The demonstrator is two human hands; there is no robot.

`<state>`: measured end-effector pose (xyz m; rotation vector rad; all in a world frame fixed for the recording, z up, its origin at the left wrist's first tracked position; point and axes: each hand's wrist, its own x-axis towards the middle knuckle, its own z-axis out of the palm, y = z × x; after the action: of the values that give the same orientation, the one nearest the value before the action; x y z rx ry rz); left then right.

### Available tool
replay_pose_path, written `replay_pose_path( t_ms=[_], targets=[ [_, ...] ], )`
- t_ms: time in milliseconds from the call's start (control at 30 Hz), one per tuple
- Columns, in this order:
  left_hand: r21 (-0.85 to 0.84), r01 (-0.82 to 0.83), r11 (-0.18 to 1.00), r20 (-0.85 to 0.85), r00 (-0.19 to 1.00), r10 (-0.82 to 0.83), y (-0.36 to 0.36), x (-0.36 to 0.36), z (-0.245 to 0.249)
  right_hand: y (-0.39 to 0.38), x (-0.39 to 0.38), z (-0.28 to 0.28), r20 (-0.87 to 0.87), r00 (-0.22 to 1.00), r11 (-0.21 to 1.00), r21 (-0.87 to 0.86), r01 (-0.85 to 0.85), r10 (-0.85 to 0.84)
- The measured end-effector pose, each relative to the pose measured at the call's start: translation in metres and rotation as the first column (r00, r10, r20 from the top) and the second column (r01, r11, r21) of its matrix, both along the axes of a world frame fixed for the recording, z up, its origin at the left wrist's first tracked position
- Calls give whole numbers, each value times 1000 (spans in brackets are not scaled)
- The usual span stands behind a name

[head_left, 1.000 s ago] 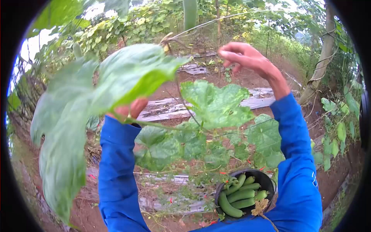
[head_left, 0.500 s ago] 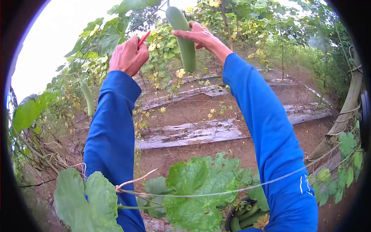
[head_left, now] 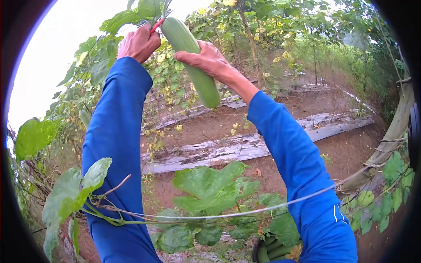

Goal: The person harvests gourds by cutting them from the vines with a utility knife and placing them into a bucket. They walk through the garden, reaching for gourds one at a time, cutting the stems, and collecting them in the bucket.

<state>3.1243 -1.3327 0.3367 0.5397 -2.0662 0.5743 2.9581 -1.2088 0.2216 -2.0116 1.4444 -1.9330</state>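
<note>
A long green gourd [head_left: 202, 90] hangs tilted from its stem near the top of the view. My right hand [head_left: 208, 61] is closed around its middle, thumb across the front and fingers behind. My left hand [head_left: 139, 44] is closed in a fist, gripping a slim red tool [head_left: 157, 26]. The tool's red end points up at the stem, right beside the gourd's top; its exact kind does not show. Leaves [head_left: 147, 11] surround the stem above my left hand.
A wire [head_left: 245, 213] with vines and large leaves [head_left: 210, 186] crosses below my arms. A dark container [head_left: 255, 253] with several gourds [head_left: 274, 250] stands low down. A wooden post [head_left: 397, 127] leans at right. Another gourd [head_left: 84, 117] hangs at left. Plastic-covered rows [head_left: 210, 153] lie behind.
The gourd has gone from nearly upright to tilted, its lower end swung downward. My right hand now wraps its middle. My left hand has brought the red tool up against the stem.
</note>
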Motion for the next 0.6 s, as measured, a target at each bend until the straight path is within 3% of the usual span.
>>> replay_pose_path(
  t_ms=[33, 200, 300, 367, 433, 467, 533, 600],
  targets=[
    [-44, 5, 999, 3, 1000, -5, 6, -3, -1, -2, -1, -2, 7, 1000, 1000, 2, 6, -6],
    [126, -33, 992, -2, 999, 33, 18, 4, -4, 5, 0, -6, 57, 997, 998, -33, -52, 54],
    [214, -77, 974, 7, 997, 77, -33, 29, -8, 15, -3, -7, 96, 987, 991, 28, -132, 129],
    [-52, -164, 985, 197, 965, 172, -108, 73, -43, 36, 4, -16, 68, 947, 947, 50, -318, 314],
    [427, -237, 873, 136, 971, 197, -104, 101, -83, 63, 9, -26, 7, 953, 950, 82, -303, 303],
    [285, -213, 935, 197, 967, 161, -91, 117, -109, 73, 13, -30, -17, 959, 951, 134, -279, 283],
    [544, -317, 777, 183, 949, 259, -71, 121, -129, 80, 15, -39, -47, 970, 951, 212, -223, 238],
    [558, -293, 776, 187, 956, 226, -41, 126, -144, 81, 14, -46, 9, 982, 961, 204, -185, 187]
  ],
)
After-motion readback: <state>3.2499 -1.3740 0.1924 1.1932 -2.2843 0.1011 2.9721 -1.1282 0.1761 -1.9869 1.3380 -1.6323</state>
